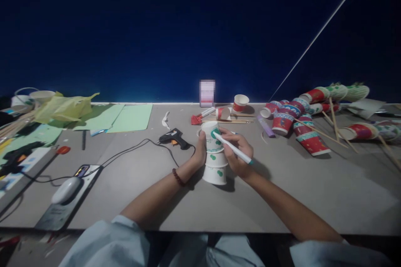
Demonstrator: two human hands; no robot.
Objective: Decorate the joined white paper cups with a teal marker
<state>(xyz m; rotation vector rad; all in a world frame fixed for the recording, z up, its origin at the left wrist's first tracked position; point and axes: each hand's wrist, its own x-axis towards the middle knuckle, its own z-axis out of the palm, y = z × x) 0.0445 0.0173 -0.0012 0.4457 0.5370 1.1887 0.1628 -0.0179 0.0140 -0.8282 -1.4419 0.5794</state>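
Colouring a cup stack green

Gripping a white marker in the right hand, with its tip at an upper green patch; bracing the upright stack, mid-frame, with the curled left hand. Likely mid-drawing; for the next stroke, best to hold steady. Outward: glue gun centre-left, red cups right.

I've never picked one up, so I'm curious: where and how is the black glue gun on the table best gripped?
By the handle, probably, beside the orange trigger, coming from above on the near right side. The glue gun lies on its side, its handle slanting right and toward the camera, its narrower nozzle end pointing left, away from that grip.
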